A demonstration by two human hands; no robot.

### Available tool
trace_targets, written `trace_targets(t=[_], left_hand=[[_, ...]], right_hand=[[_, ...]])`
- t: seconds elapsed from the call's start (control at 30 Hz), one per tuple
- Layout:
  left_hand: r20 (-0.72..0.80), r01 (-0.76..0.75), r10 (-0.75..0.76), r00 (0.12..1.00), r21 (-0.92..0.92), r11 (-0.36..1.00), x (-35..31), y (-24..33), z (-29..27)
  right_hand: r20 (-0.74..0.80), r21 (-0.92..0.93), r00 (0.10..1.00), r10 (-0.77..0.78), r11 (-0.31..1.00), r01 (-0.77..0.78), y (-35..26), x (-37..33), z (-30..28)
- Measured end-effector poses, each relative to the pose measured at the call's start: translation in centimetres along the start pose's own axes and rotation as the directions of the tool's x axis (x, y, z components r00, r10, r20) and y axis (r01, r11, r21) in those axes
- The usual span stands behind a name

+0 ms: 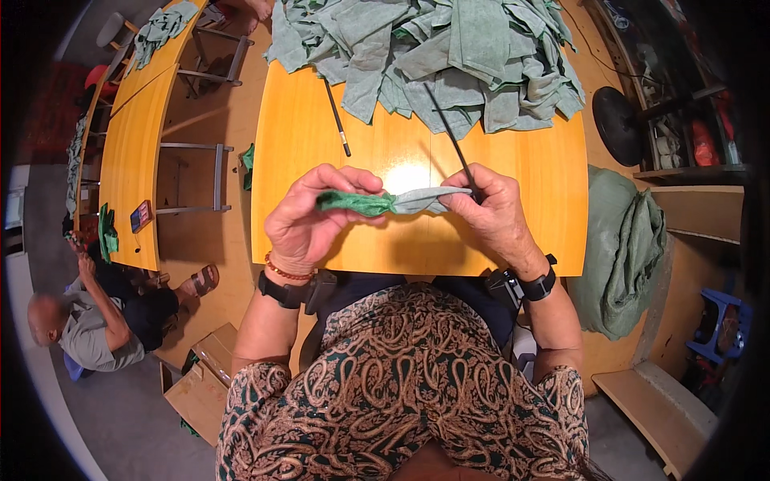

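Note:
Above the near part of the yellow table (pixel 449 250), a strip of cloth (pixel 417 199) stretches between my hands. It is bunched at the middle, bright green on one side and pale grey-green on the other. My left hand (pixel 301 220) is closed round the green end, thumb and fingers pinching it. My right hand (pixel 493 212) grips the pale end and also holds a thin black stick (pixel 447 128), which slants up and away to the left. A second dark stick (pixel 336 120) lies on the table. Beyond it spreads a big heap of grey-green cloth pieces (pixel 433 48).
At left, a second long table (pixel 136 152) carries more cloth (pixel 164 30) and a small dark box (pixel 141 216). A seated person (pixel 104 313) works there with raised hands. A cardboard box (pixel 204 369) stands at lower left. A large green sack (pixel 622 248) stands beside my table's right edge.

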State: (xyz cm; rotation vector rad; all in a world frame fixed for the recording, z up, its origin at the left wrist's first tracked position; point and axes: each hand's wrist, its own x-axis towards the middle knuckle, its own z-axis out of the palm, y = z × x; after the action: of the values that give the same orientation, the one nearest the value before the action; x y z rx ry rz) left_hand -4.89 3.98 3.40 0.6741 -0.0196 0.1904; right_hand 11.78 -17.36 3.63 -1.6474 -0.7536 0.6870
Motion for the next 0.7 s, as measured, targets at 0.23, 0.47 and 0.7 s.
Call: trace_targets(t=[0.23, 0.47, 0.7], left_hand=[[-0.271, 0.183, -0.018, 0.962, 0.599, 0.780, 0.6, 0.5, 1.6], [-0.171, 0.190, -0.086, 0.982, 0.835, 0.517, 1.4, -0.7, 1.9], [-0.164, 0.176, -0.064, 0.984, 0.915, 0.363, 1.2, -0.6, 3.5]], right_hand=[[-0.082, -0.243, 0.979, -0.189, 0.956, 0.164, -2.7, 0.3, 0.0], [0.034, -0.502, 0.846, -0.533, 0.723, 0.475, -5.2, -0.2, 0.7], [0.024, -0.534, 0.809, -0.588, 0.676, 0.507, -4.7, -0.3, 0.8]])
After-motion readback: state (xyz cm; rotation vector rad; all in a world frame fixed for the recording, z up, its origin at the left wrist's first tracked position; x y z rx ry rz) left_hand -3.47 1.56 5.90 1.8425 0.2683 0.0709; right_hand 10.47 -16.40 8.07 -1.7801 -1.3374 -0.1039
